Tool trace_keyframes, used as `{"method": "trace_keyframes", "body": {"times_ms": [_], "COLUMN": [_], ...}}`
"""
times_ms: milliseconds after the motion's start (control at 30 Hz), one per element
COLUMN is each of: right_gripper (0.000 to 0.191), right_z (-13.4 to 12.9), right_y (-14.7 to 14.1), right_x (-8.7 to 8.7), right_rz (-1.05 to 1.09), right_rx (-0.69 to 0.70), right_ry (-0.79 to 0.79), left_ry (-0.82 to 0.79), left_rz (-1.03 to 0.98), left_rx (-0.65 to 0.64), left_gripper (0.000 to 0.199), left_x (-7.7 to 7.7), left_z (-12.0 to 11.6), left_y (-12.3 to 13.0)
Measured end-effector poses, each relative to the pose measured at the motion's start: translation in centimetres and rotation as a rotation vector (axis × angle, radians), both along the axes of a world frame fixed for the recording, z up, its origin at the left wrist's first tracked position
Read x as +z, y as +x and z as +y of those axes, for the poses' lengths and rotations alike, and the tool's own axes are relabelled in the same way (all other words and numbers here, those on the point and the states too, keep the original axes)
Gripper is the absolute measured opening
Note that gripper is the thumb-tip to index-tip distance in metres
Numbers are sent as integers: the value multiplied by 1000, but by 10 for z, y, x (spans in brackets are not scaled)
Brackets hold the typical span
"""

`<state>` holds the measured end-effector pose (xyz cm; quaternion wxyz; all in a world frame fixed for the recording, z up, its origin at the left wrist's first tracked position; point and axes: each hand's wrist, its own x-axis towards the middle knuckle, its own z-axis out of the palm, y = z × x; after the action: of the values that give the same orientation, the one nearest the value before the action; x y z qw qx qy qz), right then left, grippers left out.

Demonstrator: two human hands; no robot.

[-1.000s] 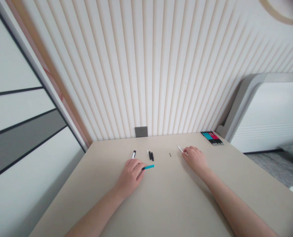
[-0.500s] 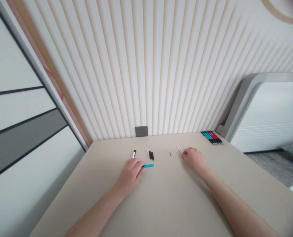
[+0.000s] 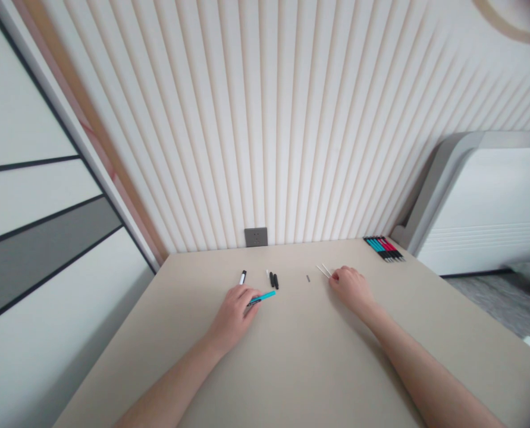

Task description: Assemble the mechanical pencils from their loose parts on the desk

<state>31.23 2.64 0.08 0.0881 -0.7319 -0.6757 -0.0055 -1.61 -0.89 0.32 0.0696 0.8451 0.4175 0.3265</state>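
Observation:
My left hand (image 3: 237,309) is closed around a blue pen barrel (image 3: 267,295), its free end pointing right and slightly away from me. Just beyond those fingers lies a white stick with a black end (image 3: 243,276), partly hidden by the hand. Two short black pen parts (image 3: 274,280) lie side by side ahead of the barrel, beside a tiny white piece (image 3: 267,274). A small grey piece like a spring (image 3: 308,278) rests between the hands. My right hand (image 3: 350,286) pinches thin white sticks (image 3: 322,270), which look like pen refills; their near ends are hidden by the fingers.
A row of blue and red pens with black ends (image 3: 384,249) lies at the table's back right corner. Behind the beige table (image 3: 287,362) stands a ribbed wall with a dark socket (image 3: 256,237). A white headboard (image 3: 488,196) is to the right, a panelled cabinet (image 3: 37,267) to the left.
The blue barrel has turned in my left hand, its free end tilting farther from me. In my right fingers the white sticks have spread apart, one shifting left.

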Motion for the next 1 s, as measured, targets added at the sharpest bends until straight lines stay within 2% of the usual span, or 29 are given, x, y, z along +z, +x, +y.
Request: {"method": "trace_keyframes", "body": {"times_ms": [100, 267, 467, 567, 733, 1000], "right_gripper": [26, 25, 25, 25, 26, 26], "right_z": [1, 0, -10, -17, -26, -30], "right_y": [1, -3, -21, -29, -38, -46], "right_x": [1, 4, 8, 13, 20, 18], "right_rz": [35, 179, 400, 440, 435, 410], "right_rx": [20, 163, 554, 683, 751, 784], "right_ry": [17, 97, 194, 213, 182, 177], "left_ry": [-14, -59, -61, -67, -77, -81], "left_rz": [-49, -124, -140, -129, -118, -94], "left_rx": [-4, -9, -9, -8, -22, -40], "left_gripper": [11, 12, 13, 13, 14, 14], "left_x": [2, 5, 1, 0, 2, 2], "left_z": [0, 1, 1, 1, 1, 0], "left_y": [1, 0, -1, 0, 0, -1]}}
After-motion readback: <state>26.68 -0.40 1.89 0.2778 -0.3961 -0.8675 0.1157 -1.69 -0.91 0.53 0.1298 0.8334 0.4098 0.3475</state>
